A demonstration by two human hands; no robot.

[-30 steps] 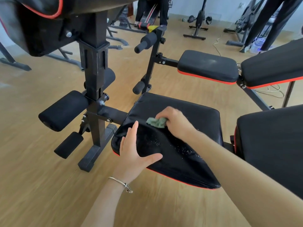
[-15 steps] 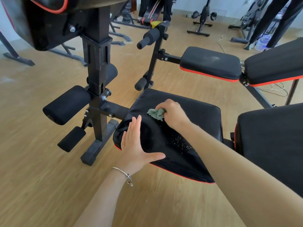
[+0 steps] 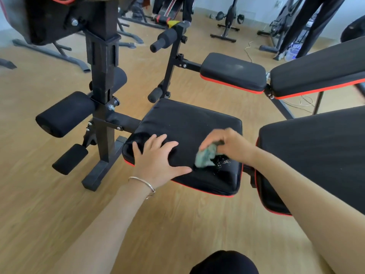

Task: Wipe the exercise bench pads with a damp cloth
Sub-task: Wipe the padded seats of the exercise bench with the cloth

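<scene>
Right grip [image 3: 231, 144]: fingers curled round a bunched green cloth [image 3: 205, 157], pinching its upper end. Outline blurred.

Cloth position: on the black seat pad [image 3: 187, 123], toward its near-right corner, touching the surface. The cloth's long axis is diagonal, from my fingers at upper right down to lower left. Its free end points toward the pad's near, red-piped edge. White specks [image 3: 223, 161] lie on the pad just right of the cloth, under my right grip.

Left grip [image 3: 158, 157]: flat, fingers straight and spread, palm on the pad's near-left corner, holding nothing. Fingers point away from me. Thumb points right toward the cloth, near it but apart. Thin silver bracelet [image 3: 144, 182] on that wrist.

Bench line runs left to right in view. The black upright post [image 3: 102, 76] with its foam roller [image 3: 65, 113] is at the left, and the back pad [image 3: 316, 151] is just beside the seat pad's right end. A second bench pad [image 3: 233, 71] stands beyond, on the same wooden floor [image 3: 49, 214].
</scene>
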